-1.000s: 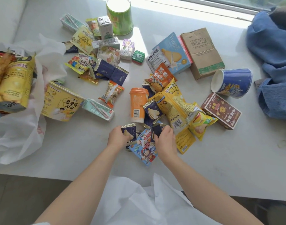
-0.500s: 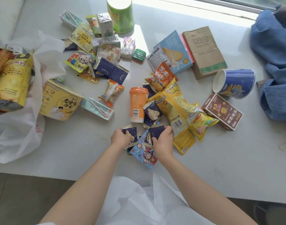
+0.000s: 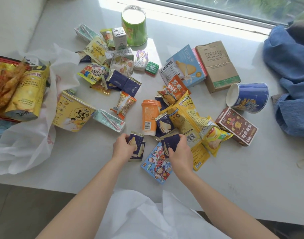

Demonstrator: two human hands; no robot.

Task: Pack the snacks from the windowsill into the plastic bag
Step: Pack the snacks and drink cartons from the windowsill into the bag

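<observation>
Surface: pale windowsill (image 3: 234, 169) under a sunlit window, strewn with snacks.
Landmark: orange cup (image 3: 149, 118), lying on its side, long axis running toward the window.
Writing: blue biscuit box (image 3: 189, 66), up and right of the cup, reads "Yuogee"; brown carton (image 3: 218, 66) beyond it reads "Smart safety socket".
Left hand (image 3: 122, 147): just below the cup, fingers curled round navy packets (image 3: 137, 147), which stand upright, long axis toward the window.
Right hand (image 3: 179, 150): below-right of the cup, pinching dark navy sachets (image 3: 171, 141), tilted.
Plastic bag (image 3: 27, 135): far left of the cup, mouth open, yellow chip bags (image 3: 27, 90) inside.
</observation>
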